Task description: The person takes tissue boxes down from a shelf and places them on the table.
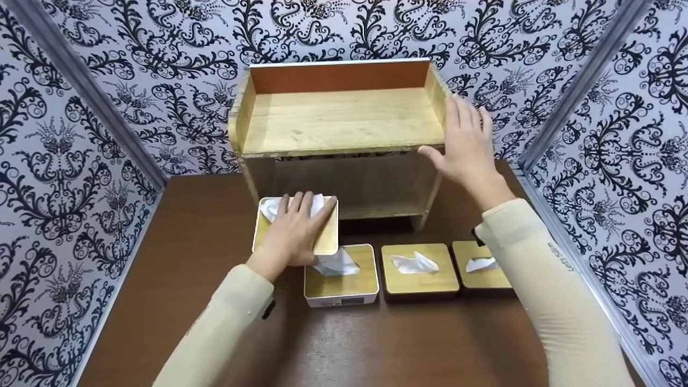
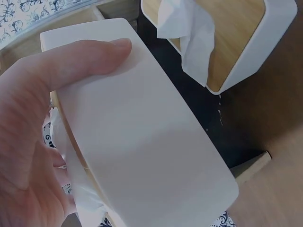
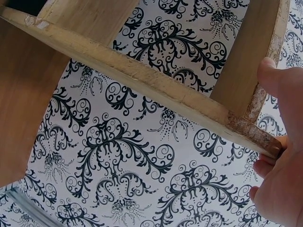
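My left hand (image 1: 293,234) grips a white tissue box (image 1: 328,235) with a wooden lid, a tissue sticking up under the fingers. In the left wrist view the thumb presses along the white side of this box (image 2: 147,127); the fingers are mostly behind it. It is held in front of the shelf's lower left, overlapping a second white tissue box (image 1: 361,287) in the head view. My right hand (image 1: 467,145) holds the right side of a small wooden shelf (image 1: 344,118), thumb on the front edge. The right wrist view shows fingers round the shelf's corner (image 3: 253,135).
Two dark tissue boxes with wooden lids, one (image 1: 422,284) beside the second white box and another (image 1: 492,279) partly behind my right sleeve, stand on the brown table (image 1: 344,344). The shelf has an upper board and a lower compartment (image 1: 371,188). Patterned walls (image 1: 188,32) enclose the table.
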`<state>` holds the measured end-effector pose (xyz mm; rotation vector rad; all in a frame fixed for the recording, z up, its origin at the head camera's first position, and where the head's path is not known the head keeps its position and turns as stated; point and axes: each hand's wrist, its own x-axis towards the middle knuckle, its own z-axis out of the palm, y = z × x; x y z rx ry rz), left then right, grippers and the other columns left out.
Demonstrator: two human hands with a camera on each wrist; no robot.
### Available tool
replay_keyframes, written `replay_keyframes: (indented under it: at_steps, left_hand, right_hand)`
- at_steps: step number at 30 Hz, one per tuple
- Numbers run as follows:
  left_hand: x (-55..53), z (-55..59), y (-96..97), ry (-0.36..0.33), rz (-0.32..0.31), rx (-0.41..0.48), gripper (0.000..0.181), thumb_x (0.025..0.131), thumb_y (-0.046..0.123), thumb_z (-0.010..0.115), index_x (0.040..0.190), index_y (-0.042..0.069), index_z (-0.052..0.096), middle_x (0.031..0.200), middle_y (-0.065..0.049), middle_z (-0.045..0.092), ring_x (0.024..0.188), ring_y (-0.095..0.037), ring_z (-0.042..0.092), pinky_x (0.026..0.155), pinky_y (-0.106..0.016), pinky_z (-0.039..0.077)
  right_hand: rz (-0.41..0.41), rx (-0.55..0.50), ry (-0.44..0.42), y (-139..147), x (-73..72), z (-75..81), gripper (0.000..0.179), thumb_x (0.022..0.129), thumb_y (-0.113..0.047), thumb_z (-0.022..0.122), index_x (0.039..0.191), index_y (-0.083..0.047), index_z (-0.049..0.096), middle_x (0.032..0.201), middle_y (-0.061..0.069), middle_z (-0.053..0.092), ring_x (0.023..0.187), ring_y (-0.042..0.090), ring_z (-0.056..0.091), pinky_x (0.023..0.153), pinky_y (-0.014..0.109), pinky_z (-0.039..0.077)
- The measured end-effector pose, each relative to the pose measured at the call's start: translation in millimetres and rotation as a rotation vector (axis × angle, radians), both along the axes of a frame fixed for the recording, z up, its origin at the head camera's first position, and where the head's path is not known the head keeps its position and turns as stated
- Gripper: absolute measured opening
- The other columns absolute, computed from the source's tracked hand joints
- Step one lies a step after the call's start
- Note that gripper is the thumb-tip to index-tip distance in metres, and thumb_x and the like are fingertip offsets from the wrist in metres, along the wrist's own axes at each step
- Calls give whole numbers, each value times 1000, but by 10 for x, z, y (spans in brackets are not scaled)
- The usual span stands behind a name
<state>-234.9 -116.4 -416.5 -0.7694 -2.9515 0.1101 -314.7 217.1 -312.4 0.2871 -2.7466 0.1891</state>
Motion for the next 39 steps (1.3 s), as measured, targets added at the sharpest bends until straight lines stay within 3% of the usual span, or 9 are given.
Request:
replay_keyframes:
  at_steps: [10, 25, 39]
  left_hand:
    - [139, -22, -162, 27, -15, 10, 126, 54, 61, 83, 156, 26, 19, 147, -27, 37, 136, -46, 38, 114, -63, 27]
    - [290, -33, -517, 27, 9, 2, 128, 48, 48, 89, 155, 25, 23, 146, -29, 38, 134, -47, 40, 113, -64, 28]
    - [352, -244, -810, -5, 23, 8, 126, 46, 47, 91, 153, 22, 29, 144, -32, 40, 133, -50, 41, 112, -65, 29]
  right_hand:
    - [-7, 9, 12, -3, -5, -7, 108, 86, -61, 61, 156, -5, 2, 162, 19, 15, 148, 39, 18, 123, 56, 2]
    - [-10, 15, -11, 2, -6, 3, 109, 86, -62, 60, 156, -5, -1, 163, 18, 11, 149, 39, 16, 123, 57, 0]
    - [-7, 27, 5, 5, -2, -4, 107, 87, -61, 60, 156, -4, 2, 162, 20, 14, 148, 39, 18, 123, 57, 2]
